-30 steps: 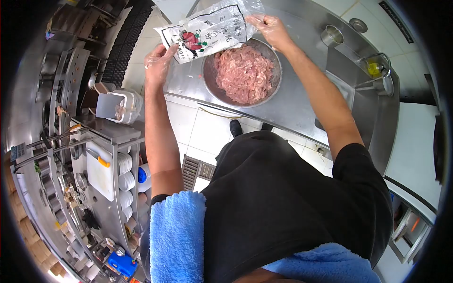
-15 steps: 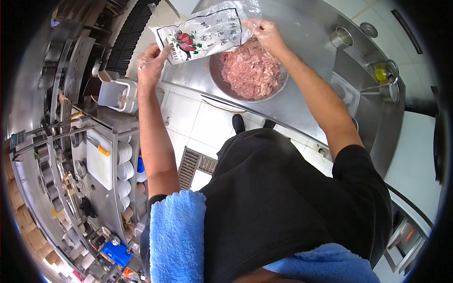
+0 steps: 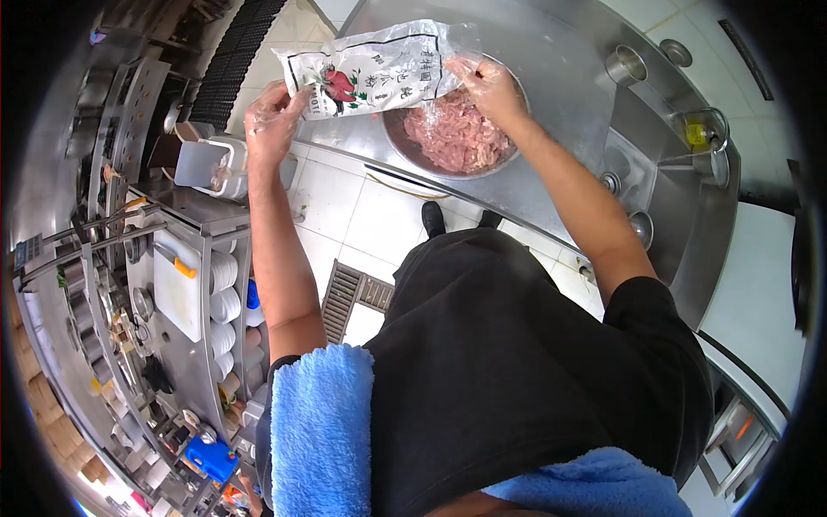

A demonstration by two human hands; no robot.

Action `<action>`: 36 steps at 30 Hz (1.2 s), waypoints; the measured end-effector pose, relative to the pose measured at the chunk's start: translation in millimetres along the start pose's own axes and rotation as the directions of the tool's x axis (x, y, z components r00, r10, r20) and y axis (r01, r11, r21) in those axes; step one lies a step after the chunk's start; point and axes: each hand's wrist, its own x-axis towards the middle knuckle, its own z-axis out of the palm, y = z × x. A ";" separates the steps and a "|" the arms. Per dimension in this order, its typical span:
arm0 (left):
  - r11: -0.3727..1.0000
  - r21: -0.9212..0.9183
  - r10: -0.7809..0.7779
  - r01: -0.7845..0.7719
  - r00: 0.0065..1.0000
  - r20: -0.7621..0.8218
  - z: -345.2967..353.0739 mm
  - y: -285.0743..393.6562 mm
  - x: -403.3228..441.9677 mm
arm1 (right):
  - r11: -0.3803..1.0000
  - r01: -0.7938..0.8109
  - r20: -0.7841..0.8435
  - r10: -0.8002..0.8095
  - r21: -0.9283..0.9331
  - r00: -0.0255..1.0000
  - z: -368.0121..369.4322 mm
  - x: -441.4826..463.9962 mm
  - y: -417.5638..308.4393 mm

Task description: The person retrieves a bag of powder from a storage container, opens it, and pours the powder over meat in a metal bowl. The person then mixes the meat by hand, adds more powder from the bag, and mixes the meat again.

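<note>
A printed plastic bag (image 3: 366, 82) of what looks like starch powder is held sideways above the metal counter, its right end over a bowl. My left hand (image 3: 273, 123) is closed on the bag's left end. With its fingers pinched, my right hand (image 3: 494, 91) grips the right end. Both hands seem to wear thin clear gloves. Beneath sits a round metal bowl (image 3: 396, 142) full of sliced raw pale-pink meat (image 3: 461, 138). A whitish streak shows between the bag's right end and the meat. The bag and my right hand hide part of the bowl.
On the counter (image 3: 551, 164), a metal cup (image 3: 625, 65) stands to the right, before a sink (image 3: 633, 168). Left of me are a lidded plastic tub (image 3: 211, 170) and a shelf unit with a cutting board (image 3: 179, 289), a yellow-handled knife (image 3: 183, 268) and stacked white bowls (image 3: 224, 306).
The bag has dropped slightly and its right end has shifted, so more of the bowl's far rim shows. A whitish streak now appears below that end. Both hands keep their grip.
</note>
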 end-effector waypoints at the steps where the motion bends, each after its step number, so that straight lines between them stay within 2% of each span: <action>1: 1.000 0.000 0.022 -0.022 1.000 -0.007 0.1 0.4 -0.5 | 1.000 0.013 -0.021 -0.013 0.016 1.000 1.6 -1.8 5.7; 5: 0.997 0.014 0.080 -0.080 0.996 0.026 1.0 7.4 -5.0 | 0.999 -0.046 -0.023 0.046 0.003 0.999 -2.7 -15.8 0.4; 8: 0.994 0.056 0.091 -0.094 0.994 0.054 4.3 17.4 -6.8 | 0.997 -0.077 -0.095 0.078 0.011 0.992 -6.2 -21.7 32.9; 11: 0.994 0.059 0.088 -0.092 0.994 0.063 12.4 33.3 -8.9 | 0.982 -0.170 -0.092 0.178 0.087 0.980 -15.4 -35.0 15.7; 14: 0.994 0.011 0.111 -0.112 0.992 0.062 20.5 37.2 -3.1 | 0.991 -0.046 -0.216 0.073 0.126 0.974 -19.6 -43.4 19.2; 17: 0.990 -0.035 0.138 -0.136 0.987 0.086 27.3 40.9 0.8 | 0.988 -0.086 -0.203 0.110 0.126 0.973 -29.2 -50.2 17.5; 20: 0.986 -0.078 0.155 -0.148 0.984 0.089 31.6 36.8 9.6 | 0.986 -0.025 -0.258 0.068 0.167 0.964 -33.5 -49.0 15.5; 23: 0.984 -0.074 0.170 -0.163 0.980 0.100 45.5 42.8 20.2 | 0.996 0.001 -0.272 0.022 0.084 0.962 -47.5 -39.2 25.9; 25: 0.984 -0.067 0.174 -0.167 0.978 0.115 55.4 46.0 32.5 | 0.990 0.001 -0.307 0.042 0.141 0.951 -57.4 -25.2 30.9; 26: 0.981 -0.065 0.186 -0.180 0.977 0.105 59.7 46.7 36.4 | 0.985 0.001 -0.322 0.054 0.170 0.945 -59.8 -18.8 33.1; 30: 0.973 -0.061 0.226 -0.222 0.971 0.076 75.9 48.3 55.3 | 0.994 0.051 -0.327 -0.017 0.097 0.945 -68.8 15.3 50.9; 33: 0.976 -0.059 0.214 -0.211 0.975 0.055 77.5 38.2 67.9 | 0.975 0.095 -0.335 -0.023 0.199 0.942 -59.0 36.4 54.7; 34: 0.977 -0.059 0.207 -0.204 0.977 0.048 76.4 35.6 71.9 | 0.987 0.077 -0.329 -0.027 0.138 0.944 -57.5 40.7 50.5; 36: 0.979 -0.051 0.199 -0.197 0.980 0.034 71.7 27.7 79.2 | 0.978 0.117 -0.323 -0.056 0.174 0.945 -47.7 57.6 58.0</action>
